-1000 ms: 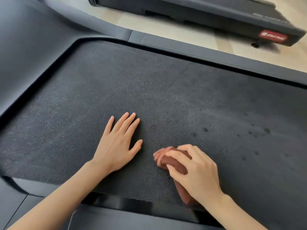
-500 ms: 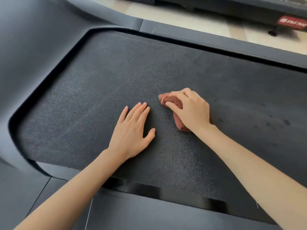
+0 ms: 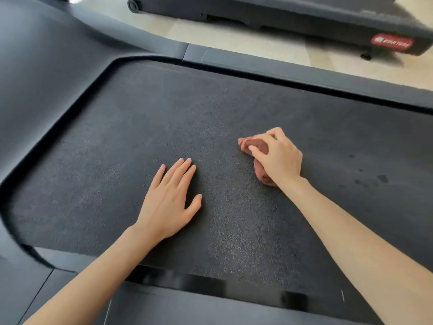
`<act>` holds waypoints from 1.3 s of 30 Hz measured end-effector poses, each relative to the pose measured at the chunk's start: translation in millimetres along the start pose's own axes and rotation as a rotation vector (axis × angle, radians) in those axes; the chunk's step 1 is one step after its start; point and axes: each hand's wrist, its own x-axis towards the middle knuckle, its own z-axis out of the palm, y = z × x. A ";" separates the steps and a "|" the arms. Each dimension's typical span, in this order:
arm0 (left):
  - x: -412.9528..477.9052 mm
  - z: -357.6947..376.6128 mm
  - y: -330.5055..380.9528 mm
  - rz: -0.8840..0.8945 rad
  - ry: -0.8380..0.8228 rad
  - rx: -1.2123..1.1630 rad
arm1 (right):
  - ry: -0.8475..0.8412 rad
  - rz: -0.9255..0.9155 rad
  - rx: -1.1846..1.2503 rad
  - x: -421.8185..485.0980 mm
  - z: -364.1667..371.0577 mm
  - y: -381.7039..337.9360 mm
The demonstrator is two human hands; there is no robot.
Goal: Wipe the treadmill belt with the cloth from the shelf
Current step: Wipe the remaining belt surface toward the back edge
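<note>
I found the left hand (image 3: 171, 202) lying flat on the treadmill belt (image 3: 117, 160), palm down, fingers straight and close together, thumb spread aside, holding nothing. The right hand (image 3: 278, 158) sat on the belt to its right, apart from it, fingers curled round a bunched reddish-brown cloth (image 3: 256, 144) and pressing it to the belt surface. I noted several dark spots (image 3: 383, 178) on the belt right of the cloth, and a second treadmill (image 3: 281, 12) with a red label (image 3: 391, 42) on the pale floor (image 3: 234, 36) beyond the far side rail (image 3: 304, 73).
</note>
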 end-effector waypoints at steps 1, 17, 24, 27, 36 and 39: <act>0.0 0.1 -0.3 0.005 -0.007 0.001 | -0.009 0.003 0.000 -2.2 -1.4 -0.5; 55.1 19.6 75.1 0.290 -0.071 -0.067 | 0.047 -0.067 0.107 -66.1 -27.4 65.4; 58.7 25.1 69.3 0.326 -0.080 -0.076 | -0.007 -0.006 0.156 -50.5 -29.7 67.0; 62.9 24.3 62.3 0.359 -0.086 -0.088 | 0.003 -0.096 0.191 -97.0 -41.3 55.1; 62.4 22.3 60.2 0.363 -0.076 -0.114 | 0.103 -0.116 0.127 -45.3 -27.6 63.8; 61.3 22.0 61.3 0.353 -0.064 -0.109 | 0.078 -0.016 0.088 12.4 -18.5 73.7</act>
